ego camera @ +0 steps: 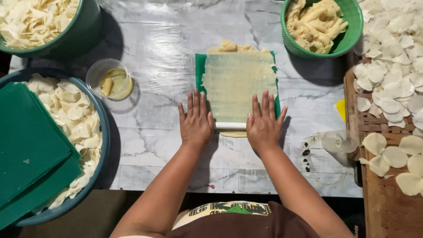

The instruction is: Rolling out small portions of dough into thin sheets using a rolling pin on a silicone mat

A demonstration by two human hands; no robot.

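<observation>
On the marble-patterned table [167, 53], I am pressing my left hand [196, 120] and right hand [263, 123] flat, fingers spread and gripping nothing, on a white rolling pin [230, 125] so weight is falling evenly. It is lying across the near edge of the thin dough sheet [238, 79], which is resting on a green mat [200, 66] keeping it off the table.

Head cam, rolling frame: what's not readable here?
- White rolling pin: ends hidden under left hand and right hand.
- Green mat: mostly covered by the dough sheet.
- Top-left green tub and woven tray: cut off by frame edges.
- Small glass bowl: contents too small to identify.
</observation>
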